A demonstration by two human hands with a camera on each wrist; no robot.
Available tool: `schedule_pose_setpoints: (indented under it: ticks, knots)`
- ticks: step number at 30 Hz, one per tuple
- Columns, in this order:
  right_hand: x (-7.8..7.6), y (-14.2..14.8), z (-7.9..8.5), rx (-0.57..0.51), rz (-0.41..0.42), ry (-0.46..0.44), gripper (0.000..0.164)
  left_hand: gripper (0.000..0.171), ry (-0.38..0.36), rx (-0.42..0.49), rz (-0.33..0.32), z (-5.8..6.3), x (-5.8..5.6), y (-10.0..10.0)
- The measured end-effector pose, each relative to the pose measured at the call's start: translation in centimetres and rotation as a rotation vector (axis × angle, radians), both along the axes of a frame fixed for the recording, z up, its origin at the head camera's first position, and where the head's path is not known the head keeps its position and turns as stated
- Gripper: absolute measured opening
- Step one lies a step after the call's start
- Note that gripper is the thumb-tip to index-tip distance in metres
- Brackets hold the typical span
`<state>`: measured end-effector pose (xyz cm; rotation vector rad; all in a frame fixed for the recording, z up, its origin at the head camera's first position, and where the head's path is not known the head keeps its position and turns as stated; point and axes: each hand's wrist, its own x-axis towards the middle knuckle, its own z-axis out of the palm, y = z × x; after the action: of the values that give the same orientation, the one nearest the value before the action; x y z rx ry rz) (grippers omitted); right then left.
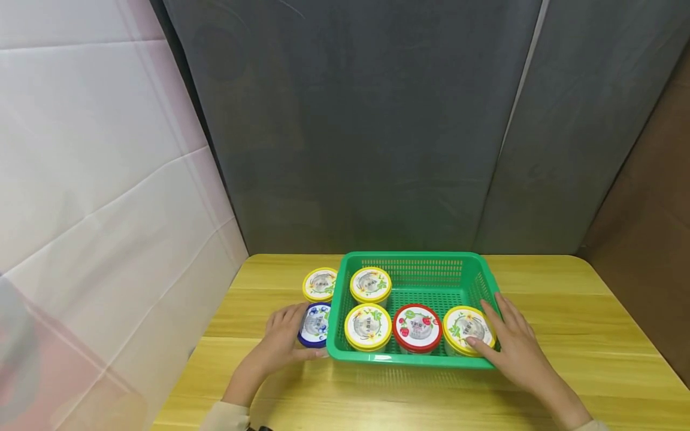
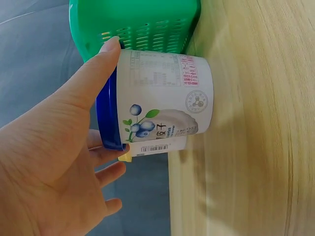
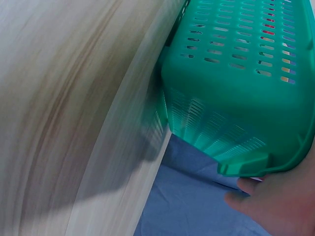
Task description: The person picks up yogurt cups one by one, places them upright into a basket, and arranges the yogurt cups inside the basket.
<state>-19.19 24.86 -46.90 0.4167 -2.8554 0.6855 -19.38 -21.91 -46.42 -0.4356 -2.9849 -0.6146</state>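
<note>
In the head view my left hand (image 1: pixel 282 338) holds a blue-lidded blueberry tub (image 1: pixel 315 325) beside the left wall of a green basket (image 1: pixel 409 357). The left wrist view shows its thumb and forefinger at opposite sides of the blue lid (image 2: pixel 110 115); the other fingers extend past it. My right hand (image 1: pixel 514 347) rests over the basket's right front rim. Its thumb lies over a yellow-lidded tub (image 1: pixel 468 329) inside, and some fingers reach past the rim. In the right wrist view, fingertips (image 3: pixel 238 200) show by the rim; the palm is mostly out of frame.
Inside the basket stand a red-lidded strawberry tub (image 1: pixel 417 328) and two more yellow-lidded tubs, one at the front (image 1: pixel 368 327) and one behind (image 1: pixel 371 284). Another yellow-lidded tub (image 1: pixel 320 284) stands outside, behind the blueberry tub. A grey curtain (image 1: pixel 366 131) hangs behind the wooden table (image 1: pixel 566 311).
</note>
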Motion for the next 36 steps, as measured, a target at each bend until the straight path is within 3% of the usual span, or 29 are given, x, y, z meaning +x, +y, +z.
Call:
schedule_pose_setpoints:
  ticks: [5, 15, 36]
  knots:
    - [-0.06, -0.05, -0.10, 0.006, -0.001, 0.004, 0.084, 0.113, 0.026, -0.015, 0.005, -0.19, -0.18, 0.13]
    - [-0.02, -0.19, 0.09, 0.010, -0.005, -0.014, 0.084, 0.109, 0.009, -0.030, 0.023, -0.21, -0.42, 0.15]
    - [-0.08, -0.01, -0.13, -0.005, -0.005, -0.021, 0.086, 0.106, 0.032, -0.024, 0.053, 0.06, 0.08, -0.74]
